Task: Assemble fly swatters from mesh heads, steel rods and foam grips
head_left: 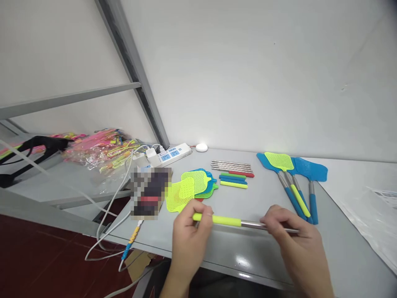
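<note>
Yellow grip (221, 219) sits on a metal rod (266, 226), held level just above the table (335, 248) edge. The left hand (189, 231) has its fingers closed around the grip end; the right hand (290, 236) pinches the bare rod. To do this well, keep both in one line and hold the rod firm. Loose heads (189, 188) lie just behind.

Bright, even light — soft glare, warped edges

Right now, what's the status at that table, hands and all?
Left hand grips yellow sleeve; right hand pinches metal rod. Rod level above table. Loose swatter heads just behind.
</note>
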The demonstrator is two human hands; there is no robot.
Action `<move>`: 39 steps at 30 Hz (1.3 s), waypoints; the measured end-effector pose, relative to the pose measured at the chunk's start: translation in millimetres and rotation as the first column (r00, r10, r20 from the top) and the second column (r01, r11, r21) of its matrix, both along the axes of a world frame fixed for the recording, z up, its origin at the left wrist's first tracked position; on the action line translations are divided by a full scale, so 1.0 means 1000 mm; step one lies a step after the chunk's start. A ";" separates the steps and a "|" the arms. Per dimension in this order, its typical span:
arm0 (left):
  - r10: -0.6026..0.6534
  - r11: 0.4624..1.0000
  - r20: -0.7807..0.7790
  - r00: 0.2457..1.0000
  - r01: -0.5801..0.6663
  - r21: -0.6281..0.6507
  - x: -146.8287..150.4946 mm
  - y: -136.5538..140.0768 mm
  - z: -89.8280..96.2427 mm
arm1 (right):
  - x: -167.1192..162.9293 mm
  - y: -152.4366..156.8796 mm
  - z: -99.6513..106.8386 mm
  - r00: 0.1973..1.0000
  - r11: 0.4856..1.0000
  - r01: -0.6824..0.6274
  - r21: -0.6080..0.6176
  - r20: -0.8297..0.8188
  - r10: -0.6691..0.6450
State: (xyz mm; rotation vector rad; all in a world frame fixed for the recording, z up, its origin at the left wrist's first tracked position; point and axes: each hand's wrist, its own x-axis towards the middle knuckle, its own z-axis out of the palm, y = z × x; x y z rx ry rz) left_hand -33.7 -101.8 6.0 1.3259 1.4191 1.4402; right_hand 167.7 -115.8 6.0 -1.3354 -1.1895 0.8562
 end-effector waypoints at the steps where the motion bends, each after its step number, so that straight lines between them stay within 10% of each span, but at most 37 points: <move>1: 0.049 0.999 0.027 0.998 -0.050 0.014 -0.004 0.001 0.002 | 0.005 -0.002 0.000 0.988 0.995 -0.093 -0.036 0.121 0.096; 5: 0.146 0.982 0.111 0.983 -0.158 0.101 -0.003 0.004 0.013 | 0.003 -0.009 0.010 0.814 0.906 -0.398 -0.146 0.399 0.422; 9: 0.051 0.964 0.356 0.933 -0.139 0.227 0.007 0.010 0.031 | -0.013 -0.014 0.015 0.739 0.885 -0.452 -0.113 0.509 0.442; 14: -0.273 0.962 0.718 0.640 0.197 0.190 -0.009 0.028 0.051 | -0.016 -0.018 0.003 0.669 0.878 -0.476 -0.059 0.624 0.405; 22: -0.628 0.770 0.250 0.737 0.635 0.062 -0.033 0.035 0.055 | -0.010 -0.023 -0.002 0.606 0.876 -0.476 0.083 0.753 0.258; 39: -0.601 0.787 0.184 0.778 0.616 -0.032 -0.014 0.022 0.038 | -0.009 -0.015 0.008 0.498 0.866 -0.499 0.036 0.830 0.252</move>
